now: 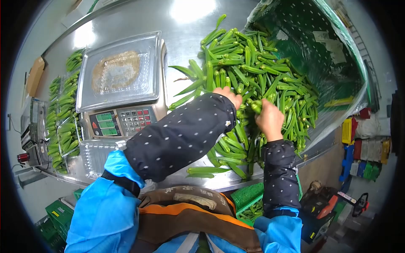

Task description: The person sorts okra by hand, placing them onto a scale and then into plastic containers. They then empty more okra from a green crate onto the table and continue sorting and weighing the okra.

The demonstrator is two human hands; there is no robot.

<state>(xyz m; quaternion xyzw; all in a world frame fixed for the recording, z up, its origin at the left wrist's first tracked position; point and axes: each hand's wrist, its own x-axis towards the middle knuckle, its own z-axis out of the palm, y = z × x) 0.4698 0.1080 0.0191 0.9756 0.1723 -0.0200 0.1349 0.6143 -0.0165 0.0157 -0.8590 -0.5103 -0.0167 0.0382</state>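
A large heap of green okra [270,76] spreads over the metal table in front of me. My left hand [229,96] is at the near left side of the heap, its fingers curled against several okra pods that point away from me. The dark sleeve hides part of that hand. Just to its right, my right hand [270,118] is closed around a few okra pods [255,105], with their stem ends showing between thumb and fingers. Loose okra pods [228,152] lie on the table below both hands.
Left of the heap stands a digital scale [107,122] with a clear plastic tray [120,71] on its platform. Beyond it lie packed okra trays [63,118]. A plastic-lined green crate [333,55] lies tipped at the right. Another green crate [249,198] sits below the table edge.
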